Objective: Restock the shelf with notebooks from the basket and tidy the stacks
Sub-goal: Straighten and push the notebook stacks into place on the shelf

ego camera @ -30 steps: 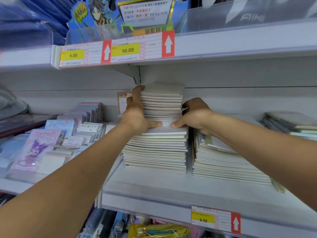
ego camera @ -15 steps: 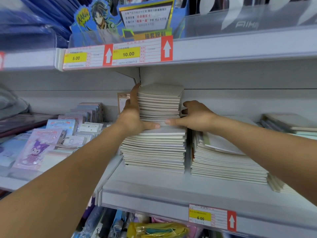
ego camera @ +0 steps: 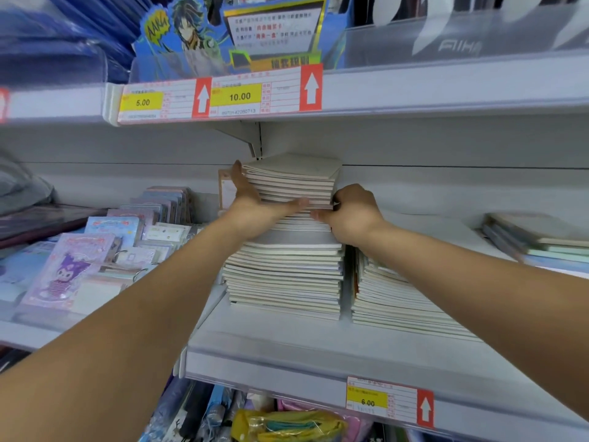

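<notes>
Head view, nearest first: the shelf (ego camera: 287, 339) front carries a 6.00 price tag (ego camera: 382, 400). Behind it stands the tall notebook stack (ego camera: 287, 275), a lower stack (ego camera: 398, 301) just to its right. Left hand (ego camera: 251, 212) lies flat against the upper bundle (ego camera: 293, 183), fingers straight; right hand (ego camera: 353, 215) curls round its other side, clasping it. The step looks like squaring this bundle onto the stack; next, nudge its edges flush. No basket is visible.

Bright, even light; soft, warped edges
</notes>
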Demonstrator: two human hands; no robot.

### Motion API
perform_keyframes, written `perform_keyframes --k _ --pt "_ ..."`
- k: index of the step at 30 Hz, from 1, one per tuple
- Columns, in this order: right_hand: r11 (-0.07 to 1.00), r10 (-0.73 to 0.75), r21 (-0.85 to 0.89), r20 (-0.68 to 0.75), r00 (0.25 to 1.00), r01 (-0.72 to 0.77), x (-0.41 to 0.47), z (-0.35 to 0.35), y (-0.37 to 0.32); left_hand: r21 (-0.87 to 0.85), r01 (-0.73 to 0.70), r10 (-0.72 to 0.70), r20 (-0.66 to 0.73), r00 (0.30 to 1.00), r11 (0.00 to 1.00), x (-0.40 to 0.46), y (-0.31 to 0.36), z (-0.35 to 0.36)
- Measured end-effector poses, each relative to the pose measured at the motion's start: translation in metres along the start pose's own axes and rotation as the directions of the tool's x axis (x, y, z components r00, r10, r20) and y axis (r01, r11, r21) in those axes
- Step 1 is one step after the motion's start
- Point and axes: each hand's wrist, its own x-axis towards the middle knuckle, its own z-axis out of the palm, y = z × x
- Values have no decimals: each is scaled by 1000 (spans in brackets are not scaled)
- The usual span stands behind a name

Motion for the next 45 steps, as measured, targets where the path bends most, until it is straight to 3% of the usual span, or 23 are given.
perform_keyframes --k 5,7,10,13,17,20,23,25,29,33,39,45 --pt "997 28 -76 -19 999 -29 1 3 -2 46 143 -137 -124 983 989 -4 13 18" --pt "993 30 -120 46 999 -24 2 -4 -3 28 120 -112 -186 976 992 -5 14 19" --pt "995 -15 99 191 981 -4 2 -14 -5 -72 -27 3 -313 950 997 -2 13 21" --pt "938 -25 346 113 993 -15 6 -5 -6 33 -135 137 -369 919 990 -1 10 26" --pt "926 -24 376 -30 999 34 10 14 -4 82 -143 164 -421 892 986 4 5 32" --pt "916 8 401 -20 1000 1 10 16 -7 88 -131 156 -433 888 988 5 4 32" --pt "845 74 531 13 997 -69 20 8 -9 6 -45 43 -475 879 999 8 8 32" --pt "854 40 517 44 998 -57 25 8 -9 5 -68 61 -518 853 998 10 6 32" --pt "814 88 572 48 995 -100 27 13 -9 20 -118 112 -510 853 993 8 2 31" --pt "648 200 731 110 974 -215 34 18 -15 80 -112 137 -495 858 991 5 5 31" --pt "631 214 754 60 975 -185 38 24 -14 62 -163 173 -482 859 985 5 6 31" --pt "659 184 724 107 977 -204 36 14 -9 -72 -145 99 -439 893 987 12 -2 27"
